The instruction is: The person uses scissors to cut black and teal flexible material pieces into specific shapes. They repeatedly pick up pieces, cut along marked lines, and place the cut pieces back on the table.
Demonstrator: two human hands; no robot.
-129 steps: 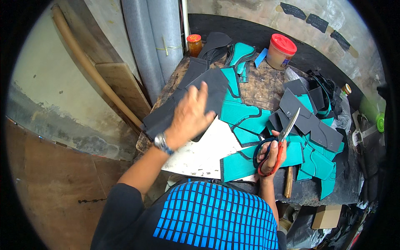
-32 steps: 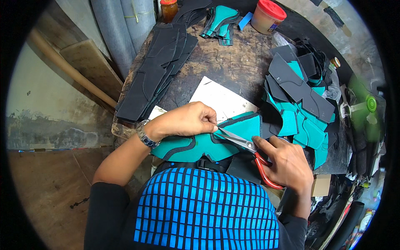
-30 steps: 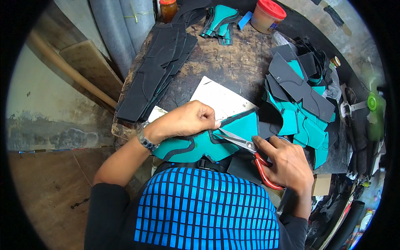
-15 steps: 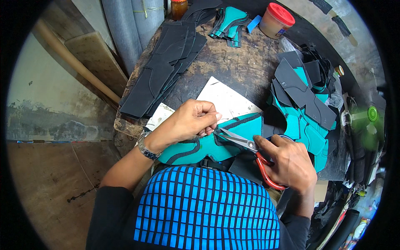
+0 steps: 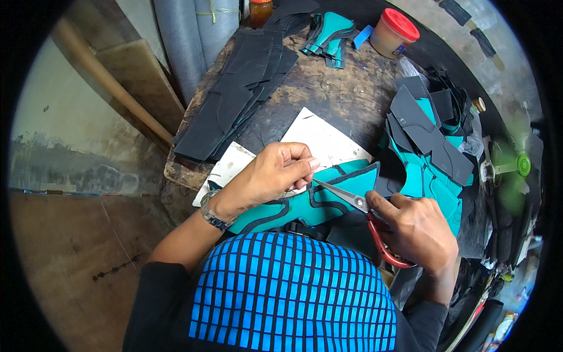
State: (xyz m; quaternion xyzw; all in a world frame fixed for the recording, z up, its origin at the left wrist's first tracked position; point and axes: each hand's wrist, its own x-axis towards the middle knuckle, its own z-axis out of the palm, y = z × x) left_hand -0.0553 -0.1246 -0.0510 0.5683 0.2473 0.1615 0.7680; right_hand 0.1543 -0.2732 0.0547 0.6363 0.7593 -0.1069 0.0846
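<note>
One red-lidded tub [image 5: 394, 32] sits rearward.

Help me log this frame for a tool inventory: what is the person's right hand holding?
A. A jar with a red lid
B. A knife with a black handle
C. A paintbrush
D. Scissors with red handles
D: the right hand grips red-handled scissors, blades pointing at the teal sheet piece that the left hand pinches.
</note>
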